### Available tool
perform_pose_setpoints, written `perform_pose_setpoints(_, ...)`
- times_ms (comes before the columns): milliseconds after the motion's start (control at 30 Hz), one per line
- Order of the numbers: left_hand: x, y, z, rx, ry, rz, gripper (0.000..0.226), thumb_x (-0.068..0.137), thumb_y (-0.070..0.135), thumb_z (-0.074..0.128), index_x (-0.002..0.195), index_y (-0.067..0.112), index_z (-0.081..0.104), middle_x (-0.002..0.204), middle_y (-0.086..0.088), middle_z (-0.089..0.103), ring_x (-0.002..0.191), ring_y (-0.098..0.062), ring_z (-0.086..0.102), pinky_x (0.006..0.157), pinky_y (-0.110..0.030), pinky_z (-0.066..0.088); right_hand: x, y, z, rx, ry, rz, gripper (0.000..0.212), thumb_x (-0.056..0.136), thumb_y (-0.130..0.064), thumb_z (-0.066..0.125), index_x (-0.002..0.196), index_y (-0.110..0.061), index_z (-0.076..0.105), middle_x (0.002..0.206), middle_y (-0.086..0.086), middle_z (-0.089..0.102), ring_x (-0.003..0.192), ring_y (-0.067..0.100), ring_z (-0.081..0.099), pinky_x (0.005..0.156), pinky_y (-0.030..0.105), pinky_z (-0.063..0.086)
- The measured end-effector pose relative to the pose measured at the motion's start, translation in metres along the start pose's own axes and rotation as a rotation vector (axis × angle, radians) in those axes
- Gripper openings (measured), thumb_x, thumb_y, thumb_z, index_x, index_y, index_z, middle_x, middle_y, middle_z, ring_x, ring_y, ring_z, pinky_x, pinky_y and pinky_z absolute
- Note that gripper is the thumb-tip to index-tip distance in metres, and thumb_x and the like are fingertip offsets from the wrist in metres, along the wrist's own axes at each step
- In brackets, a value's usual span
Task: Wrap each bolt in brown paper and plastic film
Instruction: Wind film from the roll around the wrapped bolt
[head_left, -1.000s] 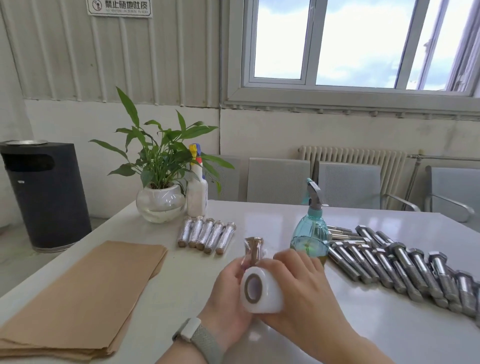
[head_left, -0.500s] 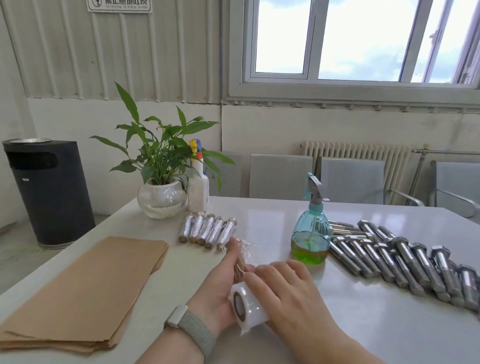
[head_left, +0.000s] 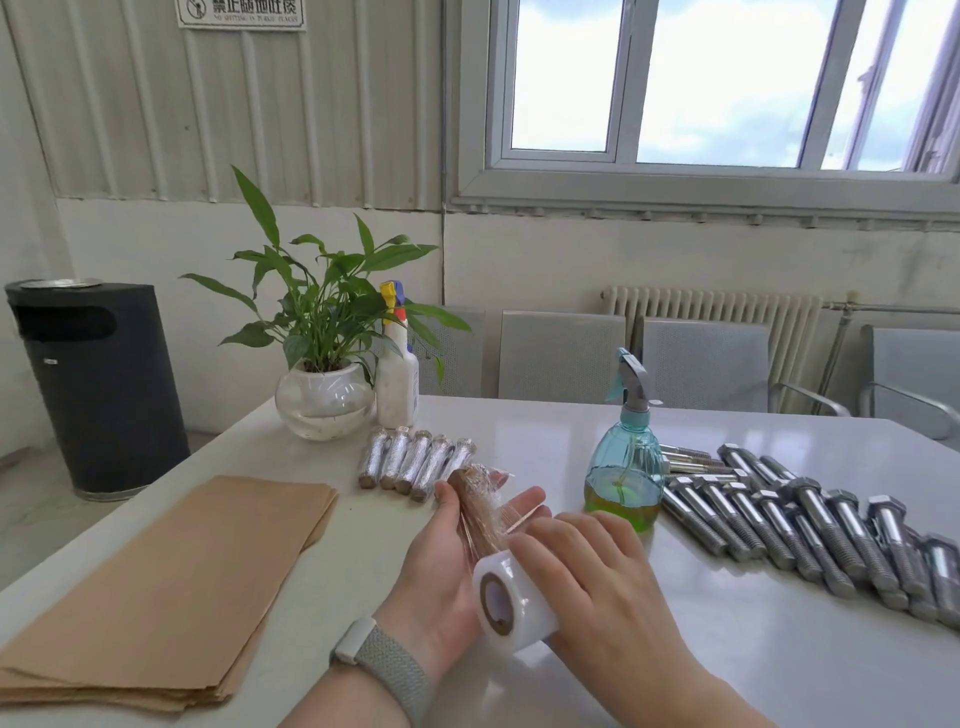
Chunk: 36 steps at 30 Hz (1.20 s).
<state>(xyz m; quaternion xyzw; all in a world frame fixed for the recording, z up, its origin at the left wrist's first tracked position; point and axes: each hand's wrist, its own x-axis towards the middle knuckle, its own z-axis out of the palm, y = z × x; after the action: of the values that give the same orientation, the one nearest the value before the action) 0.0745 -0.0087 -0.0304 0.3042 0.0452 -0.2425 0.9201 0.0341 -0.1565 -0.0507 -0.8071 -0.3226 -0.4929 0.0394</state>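
White tabletop (head_left: 675, 649) fills the near view, below a window and a corrugated wall. On the near left lies a stack of brown paper sheets (head_left: 171, 582). At the far left stand a potted plant (head_left: 322, 364) and a white spray bottle (head_left: 397, 379), and just near of them five finished, film-covered bolts (head_left: 415, 465) lie side by side. A teal spray bottle (head_left: 626, 462) stands in the middle, and to its right a long row of bare steel bolts (head_left: 810, 525) waits.

At centre, the left hand (head_left: 441, 566), with a watch band at the wrist, lies palm up, fingers partly curled round a bolt already wrapped in brown paper (head_left: 480, 512); clear film covers its far end. The right hand (head_left: 597, 577) is curved over a white roll of plastic film (head_left: 511, 605), gripping it against the near end of the bolt, touching the left palm.

The step in hand appears to be the film layer on the sixth bolt. Next, the roll likely needs carrying round the bolt under tension while the left hand turns it, then the film tearing off and the bolt joining the finished row.
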Motion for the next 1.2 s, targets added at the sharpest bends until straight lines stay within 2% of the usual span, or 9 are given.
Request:
perform_pose_setpoints(100,-0.001,0.0,0.001,-0.067,-0.043,0.051,0.065,0.097,0.064,0.027,0.121,0.013,0.06,0.121,-0.022,0.067,0.105,-0.039,0.067,0.09,-0.052,0.049,0.0,0.0,0.0,0.095,0.031,0.071,0.047,0.08,-0.028,0.075,0.118,-0.018,0.051,0.109,-0.001,0.062,0.094,0.023,0.06,0.082,0.037,0.044)
perform_pose_setpoints(267,-0.007,0.002,0.003,-0.118,-0.075,0.123,0.055,0.102,0.051,0.03,0.12,0.011,0.063,0.102,-0.012,0.072,0.083,-0.027,0.072,0.077,-0.04,0.054,0.004,-0.007,-0.003,0.252,0.095,0.264,0.061,0.071,-0.04,0.084,0.116,-0.02,0.047,0.108,-0.009,0.053,0.093,0.014,0.057,0.08,0.028,0.043)
perform_pose_setpoints(367,-0.01,0.004,0.005,-0.112,-0.092,0.19,0.048,0.102,0.042,0.033,0.121,0.008,0.061,0.077,-0.003,0.058,0.065,-0.016,0.057,0.073,-0.029,0.048,0.008,-0.015,-0.008,0.478,0.061,0.528,0.078,0.056,-0.039,0.093,0.115,-0.046,0.042,0.107,-0.022,0.056,0.094,0.0,0.055,0.078,0.017,0.046)
perform_pose_setpoints(500,-0.01,0.007,0.008,-0.103,-0.058,0.256,0.044,0.102,0.036,0.033,0.121,0.006,0.059,0.078,-0.001,0.052,0.071,-0.014,0.049,0.074,-0.027,0.039,0.011,-0.017,-0.007,0.683,0.008,0.872,0.088,0.042,-0.037,0.096,0.099,-0.064,0.035,0.107,-0.04,0.052,0.097,-0.018,0.051,0.07,0.001,0.041)
perform_pose_setpoints(633,-0.005,0.001,0.007,-0.107,-0.019,0.269,0.038,0.102,0.035,0.041,0.12,0.009,0.062,0.079,-0.003,0.056,0.071,-0.015,0.052,0.074,-0.028,0.043,0.015,-0.018,-0.005,0.968,0.014,1.153,0.074,0.036,-0.046,0.09,0.093,-0.058,0.044,0.091,-0.015,0.068,0.083,0.001,0.066,0.063,0.021,0.053)
perform_pose_setpoints(733,0.001,-0.003,0.007,-0.053,0.045,0.381,0.042,0.101,0.033,0.045,0.125,0.002,0.061,0.089,-0.007,0.064,0.077,-0.016,0.061,0.077,-0.029,0.05,0.017,-0.018,-0.01,1.163,0.033,1.243,0.072,0.042,-0.041,0.092,0.103,-0.043,0.054,0.088,-0.011,0.071,0.08,0.006,0.07,0.059,0.02,0.053)
perform_pose_setpoints(867,0.003,-0.003,0.003,0.174,0.025,0.584,0.032,0.099,0.027,0.048,0.107,0.001,0.066,0.096,-0.014,0.071,0.086,-0.02,0.071,0.069,-0.031,0.059,0.017,-0.007,-0.016,1.371,0.014,1.418,0.068,0.053,-0.033,0.089,0.114,-0.015,0.063,0.085,0.002,0.071,0.075,0.014,0.068,0.056,0.025,0.051)
perform_pose_setpoints(1033,-0.002,-0.01,0.005,0.493,-0.036,0.756,0.04,0.094,0.034,0.048,0.115,0.001,0.056,0.111,-0.013,0.073,0.104,-0.025,0.07,0.079,-0.03,0.058,0.014,0.006,-0.02,1.431,-0.03,1.593,0.073,0.047,-0.022,0.092,0.111,-0.006,0.06,0.073,0.009,0.067,0.069,0.028,0.065,0.068,0.039,0.045)
perform_pose_setpoints(1200,0.0,-0.011,-0.003,0.712,0.083,0.925,0.044,0.091,0.06,0.048,0.107,0.02,0.056,0.098,-0.012,0.073,0.096,-0.03,0.07,0.087,-0.043,0.055,0.015,0.003,-0.03,1.627,-0.244,1.633,0.055,0.056,-0.024,0.085,0.105,-0.005,0.066,0.077,0.014,0.066,0.063,0.03,0.066,0.062,0.034,0.055)
